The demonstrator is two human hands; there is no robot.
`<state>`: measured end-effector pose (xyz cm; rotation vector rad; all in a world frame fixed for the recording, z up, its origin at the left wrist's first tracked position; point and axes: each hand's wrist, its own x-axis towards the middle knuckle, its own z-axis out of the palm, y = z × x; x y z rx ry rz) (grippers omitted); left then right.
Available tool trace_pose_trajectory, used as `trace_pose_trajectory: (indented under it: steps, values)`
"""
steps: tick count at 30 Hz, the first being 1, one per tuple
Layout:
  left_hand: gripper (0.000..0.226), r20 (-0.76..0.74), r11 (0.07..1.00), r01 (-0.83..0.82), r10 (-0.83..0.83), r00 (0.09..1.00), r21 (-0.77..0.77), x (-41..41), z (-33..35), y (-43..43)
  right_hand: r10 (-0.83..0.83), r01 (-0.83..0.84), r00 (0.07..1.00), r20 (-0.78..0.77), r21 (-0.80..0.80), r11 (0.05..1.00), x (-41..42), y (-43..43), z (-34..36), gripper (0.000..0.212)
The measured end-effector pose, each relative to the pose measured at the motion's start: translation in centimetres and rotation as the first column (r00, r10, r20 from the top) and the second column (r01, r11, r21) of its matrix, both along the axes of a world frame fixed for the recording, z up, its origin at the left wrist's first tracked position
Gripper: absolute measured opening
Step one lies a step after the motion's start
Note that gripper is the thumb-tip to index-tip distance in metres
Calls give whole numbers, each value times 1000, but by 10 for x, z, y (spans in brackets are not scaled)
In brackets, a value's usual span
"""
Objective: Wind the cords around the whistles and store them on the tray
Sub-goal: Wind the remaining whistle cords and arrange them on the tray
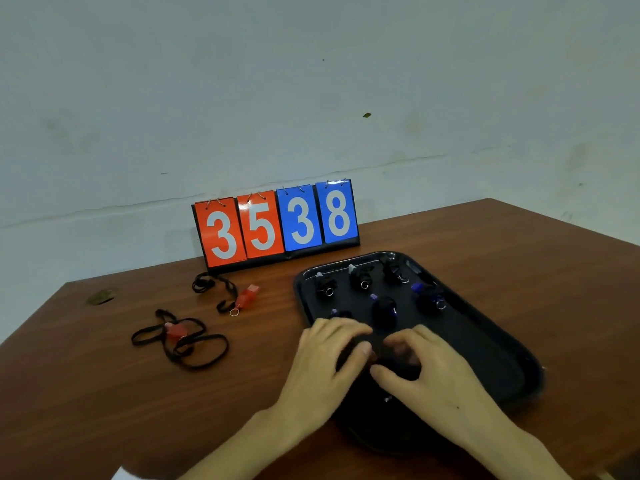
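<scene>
Brown wooden table (519,258) fills the lower frame, pale wall behind it. Flip scoreboard (277,225) stands at 12 o'clock on the table's far edge, red cards reading 35, blue cards reading 38. Black tray (502,344) sits at 3 o'clock from table centre, angled, its near end under the hands. Left hand (329,362) and right hand (433,372) meet over the tray's near-left part, fingers curled in toward each other around something small and dark; what exactly is pinched there is hidden, so I can't tell the grip. On the tray, six wound whistles in two rows: far row of three black bundles (362,278) with metal rings, near row of three with blue showing, the middle blue one (383,306) just beyond the fingertips at 12 o'clock from the hands. Off the tray at 9 o'clock, two red whistles lie unwound on the table: the nearer red whistle (175,330) sits inside its loose black cord (204,355), the farther red whistle (247,296) lies at 11 o'clock near the scoreboard base with its cord (214,284) bunched beside it. Small olive scrap (100,296) at far 9 o'clock.
</scene>
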<state>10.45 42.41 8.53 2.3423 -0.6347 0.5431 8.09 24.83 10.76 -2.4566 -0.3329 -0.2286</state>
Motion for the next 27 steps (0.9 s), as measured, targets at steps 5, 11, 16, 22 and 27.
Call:
trace_pose_trajectory:
  steps: [5,11,16,22,27]
  values:
    - [18,68,913,-402,406,911,-70,24,1,74,63,-64,997,36,47,997,18,29,35,25]
    - [25,-29,686,-724,724,689,-75,21,2,153,331,-331,924,-193,33,943,70,131,68,23]
    - [29,-54,685,-724,729,683,79,23,0,153,196,-197,881,-431,42,980,127,209,60,27]
    - [28,-19,697,-715,717,697,64,24,-4,153,-30,-54,930,-367,-217,975,147,239,34,42]
    - [26,-4,723,-690,690,723,33,25,-4,155,17,-112,942,-335,-268,957,152,237,34,31]
